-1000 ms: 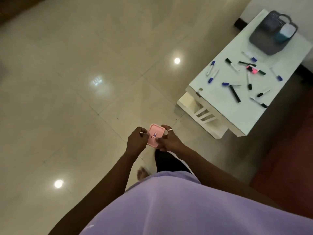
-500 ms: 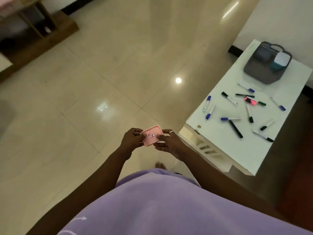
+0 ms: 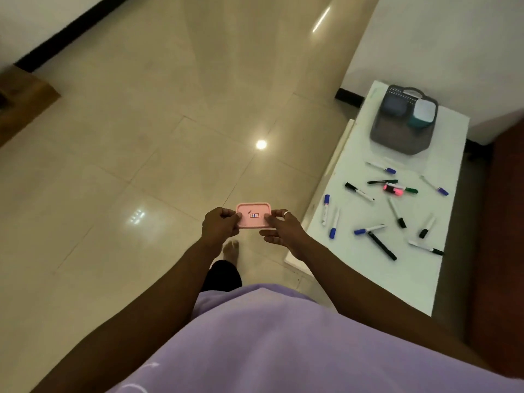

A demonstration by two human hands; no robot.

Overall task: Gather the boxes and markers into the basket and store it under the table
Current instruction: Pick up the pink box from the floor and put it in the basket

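Between both hands' fingertips (image 3: pixel 237 215), apparently pink box (image 3: pixel 253 215).

I see a glossy floor (image 3: pixel 147 171) of large cream tiles, with a round lamp reflection (image 3: pixel 261 144) and a long streak of light (image 3: pixel 321 19) on it. A white wall (image 3: pixel 42 15) with a dark skirting board (image 3: pixel 71 32) runs along the far left, above a brown wooden piece (image 3: pixel 22 100). At right a low white table (image 3: pixel 354 279) stands against another white wall (image 3: pixel 442 43), beside something reddish-brown (image 3: pixel 504 222).
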